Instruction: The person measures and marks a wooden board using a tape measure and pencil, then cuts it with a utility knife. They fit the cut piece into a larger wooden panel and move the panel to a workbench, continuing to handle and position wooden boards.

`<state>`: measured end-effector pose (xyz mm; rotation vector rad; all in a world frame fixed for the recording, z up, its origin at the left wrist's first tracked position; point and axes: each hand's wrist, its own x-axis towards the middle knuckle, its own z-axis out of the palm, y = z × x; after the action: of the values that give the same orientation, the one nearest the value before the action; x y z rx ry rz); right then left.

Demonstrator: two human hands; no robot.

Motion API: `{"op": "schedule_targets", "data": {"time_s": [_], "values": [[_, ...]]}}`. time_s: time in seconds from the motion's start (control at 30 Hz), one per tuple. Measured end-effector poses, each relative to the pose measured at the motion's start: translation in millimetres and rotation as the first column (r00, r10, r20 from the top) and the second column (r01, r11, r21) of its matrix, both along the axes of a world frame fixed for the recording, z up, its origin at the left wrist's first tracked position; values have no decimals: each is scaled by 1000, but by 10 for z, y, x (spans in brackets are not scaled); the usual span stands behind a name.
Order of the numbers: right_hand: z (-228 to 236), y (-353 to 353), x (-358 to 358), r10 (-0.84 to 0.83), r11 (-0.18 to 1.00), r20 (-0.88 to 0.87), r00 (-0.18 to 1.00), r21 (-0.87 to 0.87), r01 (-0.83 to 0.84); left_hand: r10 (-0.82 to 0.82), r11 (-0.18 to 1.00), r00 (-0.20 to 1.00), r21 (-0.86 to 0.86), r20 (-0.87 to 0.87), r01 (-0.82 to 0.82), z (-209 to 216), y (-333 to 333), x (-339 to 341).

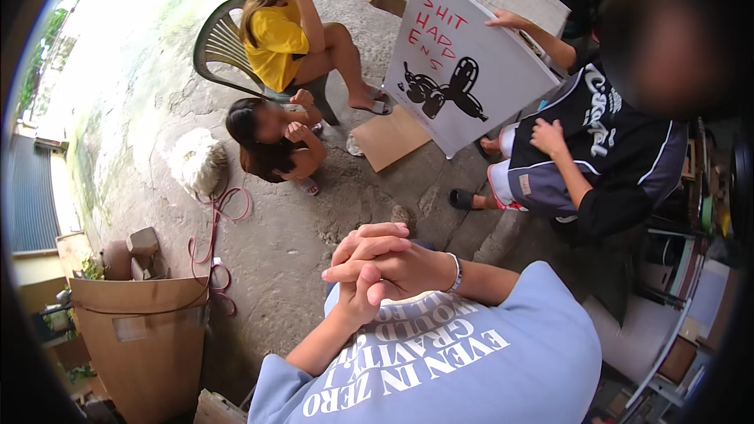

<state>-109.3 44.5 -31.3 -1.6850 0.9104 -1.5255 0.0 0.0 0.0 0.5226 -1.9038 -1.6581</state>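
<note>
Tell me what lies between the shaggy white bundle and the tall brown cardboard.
In the head view, a looping red cord trails across the concrete floor there, with brownish blocks near the cardboard.

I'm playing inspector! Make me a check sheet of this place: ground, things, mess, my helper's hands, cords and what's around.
Surface: rough, cracked concrete ground.
Things in use: white board with red lettering and a black drawing, held up by a person in black.
Clutter: cardboard sheet, whitish bundle, tall brown box.
Hands: left hand and right hand clasped together; no object seen in them.
Cables: reddish cord, looped on the ground.
Surroundings: person in yellow seated, another person low down beside them.
</note>
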Motion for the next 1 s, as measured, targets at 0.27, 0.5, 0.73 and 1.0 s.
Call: {"op": "schedule_targets", "data": {"time_s": [0.27,0.5,0.73,1.0], "values": [[403,-874,-640,-136,972,-577,806,-237,-5,7,994,962,-100,-273,-35,-12,-940,-415],[361,-1218,415,74,991,-351,934,-80,-109,141,990,910,56,-391,-130,-207,-1076,442],[134,-1077,1542,260,964,-356,898,48,-260,342,939,819,128,-461,-320,-577,-700,1526],[-25,-1511,2500,329,912,-419,847,-94,-400,661,747,654,241,-370,-619,-957,-541,2574]]}}
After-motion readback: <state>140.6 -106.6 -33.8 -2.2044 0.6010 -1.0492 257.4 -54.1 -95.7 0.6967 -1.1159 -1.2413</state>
